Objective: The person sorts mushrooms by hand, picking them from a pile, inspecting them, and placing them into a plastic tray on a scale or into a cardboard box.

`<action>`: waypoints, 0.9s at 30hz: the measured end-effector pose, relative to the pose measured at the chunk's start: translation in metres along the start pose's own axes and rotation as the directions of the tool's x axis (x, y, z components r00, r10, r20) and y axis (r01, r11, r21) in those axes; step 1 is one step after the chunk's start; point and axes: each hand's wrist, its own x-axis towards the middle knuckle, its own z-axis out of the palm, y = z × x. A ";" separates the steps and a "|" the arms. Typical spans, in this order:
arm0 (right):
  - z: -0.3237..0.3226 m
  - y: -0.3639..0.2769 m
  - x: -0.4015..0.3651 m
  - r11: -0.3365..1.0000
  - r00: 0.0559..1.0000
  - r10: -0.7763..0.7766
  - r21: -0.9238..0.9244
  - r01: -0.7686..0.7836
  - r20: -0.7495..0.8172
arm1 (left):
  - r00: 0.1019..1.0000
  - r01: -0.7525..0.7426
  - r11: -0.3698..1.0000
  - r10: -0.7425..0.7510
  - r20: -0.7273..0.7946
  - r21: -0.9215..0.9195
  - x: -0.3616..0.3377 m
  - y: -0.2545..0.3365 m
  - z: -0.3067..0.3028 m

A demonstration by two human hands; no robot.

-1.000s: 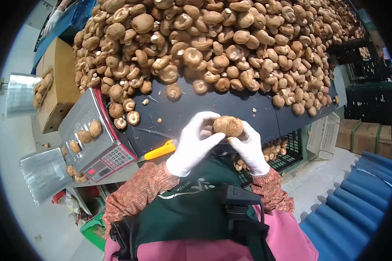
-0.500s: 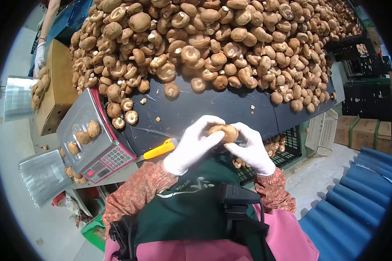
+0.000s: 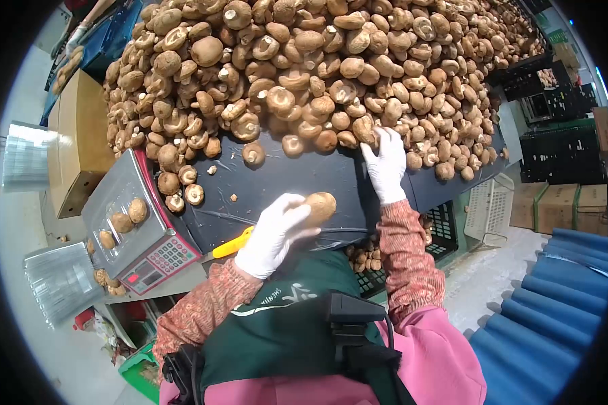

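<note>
My left hand (image 3: 275, 233), in a white glove, grips a brown shiitake mushroom (image 3: 319, 208) above the dark tabletop (image 3: 284, 177). At the front edge of the mushroom heap (image 3: 304, 88), my gloved right hand (image 3: 388, 165) has its thumb and fingers around another shiitake mushroom (image 3: 365, 129). A yellow-handled tool (image 3: 233, 243) lies beside my left wrist; its far end is hidden behind the hand. Several loose mushrooms rest between my hands and the heap.
To the left stands a scale (image 3: 157, 263) bearing a clear tray of mushrooms. Clear plastic trays (image 3: 62, 277) are stacked beside it, near a cardboard box (image 3: 81, 135). Under the table's edge is a dark crate (image 3: 442, 229). Another person's gloved hand (image 3: 76, 37) shows at upper left.
My hands have parted. The right hand has moved forward to the heap and taken hold of a mushroom, while the left keeps its mushroom slightly to the left. The other person's hand has moved away.
</note>
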 end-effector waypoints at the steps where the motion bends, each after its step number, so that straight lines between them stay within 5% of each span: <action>1: 0.004 0.005 0.000 0.995 0.995 0.077 0.065 -0.081 0.064 | 1.000 0.002 1.000 -0.002 0.001 0.031 -0.002 0.000 0.000; 2: 0.009 0.010 0.001 0.979 0.981 0.146 0.125 -0.162 0.131 | 1.000 0.001 0.998 -0.001 0.001 0.061 -0.003 0.001 0.000; 3: 0.006 0.009 0.002 0.831 0.931 0.314 0.419 -0.365 0.188 | 1.000 0.002 0.996 -0.002 0.002 0.089 -0.003 0.001 0.000; 5: -0.013 0.016 0.003 0.256 0.797 0.347 0.767 -0.588 0.495 | 1.000 0.018 0.989 -0.019 0.008 0.148 -0.002 0.001 -0.002; 6: -0.024 0.018 0.000 -0.105 0.726 0.289 0.774 -0.624 0.624 | 0.999 0.031 0.984 -0.034 0.016 0.178 -0.001 -0.001 -0.002; 7: -0.030 0.024 -0.008 -0.310 0.697 0.229 0.730 -0.609 0.679 | 0.999 0.035 0.981 -0.038 0.012 0.192 0.000 -0.001 0.000; 10: -0.057 0.026 -0.017 -0.462 0.596 0.226 0.623 -0.631 0.771 | 0.996 0.077 0.963 -0.089 0.033 0.260 0.008 -0.008 0.009; 14: -0.106 0.018 -0.019 -0.440 0.665 0.127 0.643 -0.627 0.736 | 0.906 0.193 0.891 -0.323 0.273 0.411 0.035 -0.036 0.029; 16: -0.127 0.012 -0.016 -0.265 0.718 0.125 0.720 -0.641 0.685 | 0.800 0.299 0.843 -0.477 0.363 0.448 0.031 -0.034 0.062; 19: -0.146 0.001 -0.031 0.233 0.742 0.233 0.705 -0.670 0.628 | 0.833 0.220 0.921 -0.348 0.430 0.320 0.040 -0.035 0.068; 20: -0.144 -0.007 -0.037 0.316 0.804 0.175 0.741 -0.593 0.568 | 0.860 0.208 0.952 -0.287 0.422 0.223 0.043 -0.034 0.064; 22: -0.134 -0.028 -0.046 0.736 0.944 0.023 0.633 -0.238 0.328 | 0.866 0.208 0.975 -0.146 0.478 -0.078 0.044 -0.014 0.060; 24: -0.124 -0.048 -0.047 0.737 0.964 -0.064 0.664 -0.129 0.259 | 0.932 0.124 0.987 -0.080 0.354 -0.102 0.040 -0.003 0.055; 27: -0.110 -0.042 -0.014 0.728 0.978 -0.044 0.676 -0.110 0.205 | 0.931 0.103 0.970 -0.017 0.365 -0.219 0.038 0.012 0.038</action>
